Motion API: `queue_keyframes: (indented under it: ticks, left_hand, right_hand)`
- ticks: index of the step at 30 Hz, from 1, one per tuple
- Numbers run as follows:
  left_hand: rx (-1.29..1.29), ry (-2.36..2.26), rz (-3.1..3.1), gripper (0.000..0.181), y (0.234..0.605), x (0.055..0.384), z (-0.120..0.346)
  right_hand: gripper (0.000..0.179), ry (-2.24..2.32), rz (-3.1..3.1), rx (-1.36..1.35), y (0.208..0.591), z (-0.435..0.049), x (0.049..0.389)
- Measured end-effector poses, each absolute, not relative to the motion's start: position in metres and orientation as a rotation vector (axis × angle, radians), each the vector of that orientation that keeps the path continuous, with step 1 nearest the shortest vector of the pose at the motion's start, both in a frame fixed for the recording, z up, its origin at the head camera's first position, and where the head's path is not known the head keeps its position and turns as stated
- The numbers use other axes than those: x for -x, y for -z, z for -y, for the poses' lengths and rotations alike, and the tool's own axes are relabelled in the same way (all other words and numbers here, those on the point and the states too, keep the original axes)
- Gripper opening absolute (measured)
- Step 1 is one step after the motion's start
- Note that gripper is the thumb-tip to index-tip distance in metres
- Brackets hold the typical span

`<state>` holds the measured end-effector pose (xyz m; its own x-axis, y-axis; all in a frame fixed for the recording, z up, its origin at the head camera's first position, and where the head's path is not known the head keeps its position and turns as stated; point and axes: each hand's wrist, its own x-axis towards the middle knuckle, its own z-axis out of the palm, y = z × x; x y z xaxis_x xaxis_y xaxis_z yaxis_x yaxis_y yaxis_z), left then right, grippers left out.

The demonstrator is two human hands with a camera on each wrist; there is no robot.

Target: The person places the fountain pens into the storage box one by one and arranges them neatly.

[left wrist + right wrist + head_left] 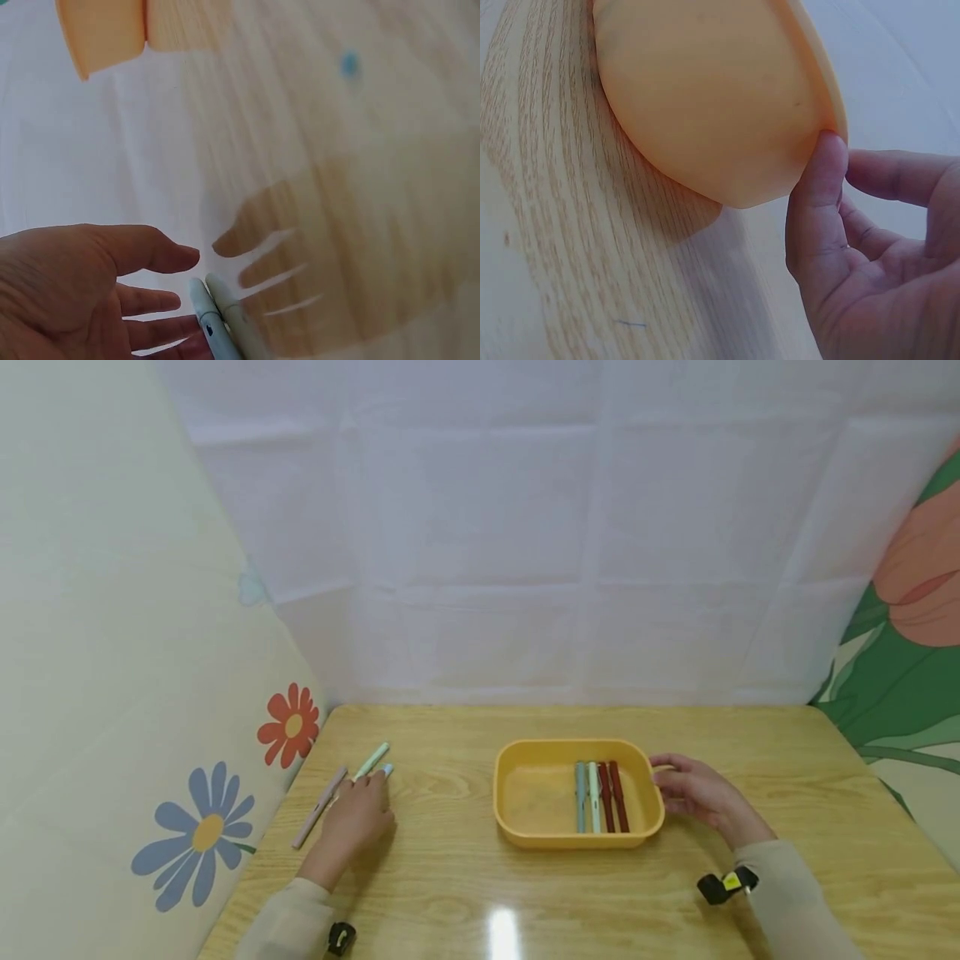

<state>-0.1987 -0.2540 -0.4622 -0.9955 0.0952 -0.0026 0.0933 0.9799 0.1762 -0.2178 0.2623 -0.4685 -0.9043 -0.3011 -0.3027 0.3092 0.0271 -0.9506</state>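
On the left of the table, my left hand (358, 814) reaches over a light green pen (372, 759) and a light blue pen (387, 769). Its fingers are extended, with thumb and fingers apart beside the two pens in the left wrist view. A mauve pen (319, 807) lies just left of that hand. My right hand (701, 793) pinches the right rim of a yellow tray (532, 841). Inside the tray's right half, a blue-grey pen (581, 797), a mint green pen (594, 797) and two dark red pens (612, 797) lie side by side.
The wooden table (442, 893) meets a white cloth (480, 568) at its back edge. A flower-printed panel (202, 693) borders the left side, and another printed panel (911, 668) the right.
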Motion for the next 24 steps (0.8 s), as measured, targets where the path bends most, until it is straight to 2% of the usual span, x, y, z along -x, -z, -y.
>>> queue_keyframes:
  ticks: [13,19,24]
  left_hand:
    - [-0.204,-0.290,-3.144,0.030,0.460,0.206,0.260]
    - [-0.082,-0.368,-3.046,0.029,0.456,0.210,0.261]
    - [-0.093,-0.417,-3.006,0.038,0.457,0.214,0.262]
  right_hand:
    - [0.042,1.914,-1.917,-0.016,0.470,-0.265,0.220]
    - [0.047,1.917,-1.910,-0.009,0.469,-0.262,0.219]
    - [0.043,1.925,-1.905,-0.008,0.470,-0.264,0.219]
